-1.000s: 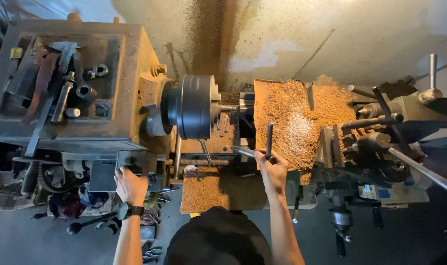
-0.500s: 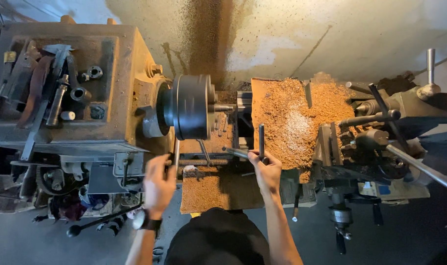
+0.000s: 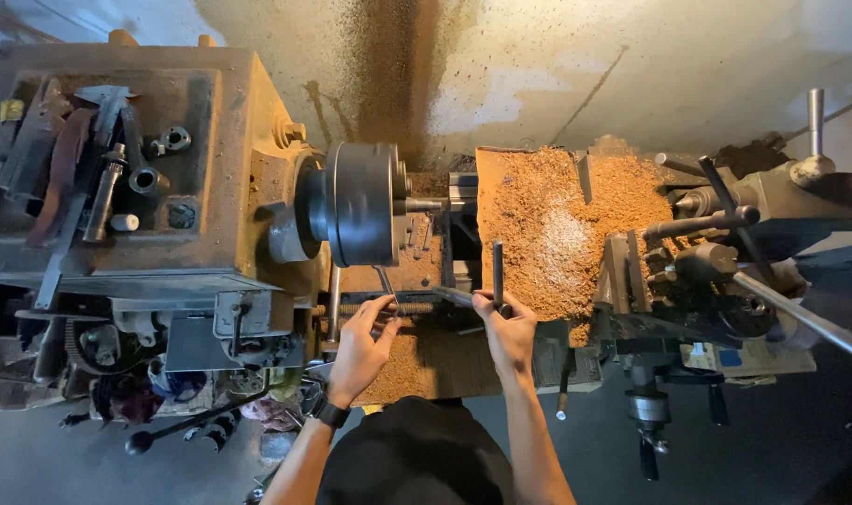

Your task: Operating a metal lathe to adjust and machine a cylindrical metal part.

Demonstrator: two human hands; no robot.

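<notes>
— Left hand [image 3: 358, 348]?
— Closed on a thin bent rod [image 3: 385, 281], at the front edge of the lathe [image 3: 211, 168], just below the chuck [image 3: 360, 203].
— Right hand [image 3: 507, 329]?
— Gripping a dark upright handle [image 3: 498, 271], beside the chip pile [image 3: 557, 224] on the carriage.
— Hands apart?
— Near, not touching.

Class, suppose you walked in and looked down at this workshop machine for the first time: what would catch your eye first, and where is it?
The eye goes first to the heap of orange-brown shavings covering the machine's bed right of centre. Next is the big dark round chuck in the middle, beside the rusty gearbox housing at left. Below it, the left hand touches a thin metal lever, and the right hand grips a dark handle.
</notes>
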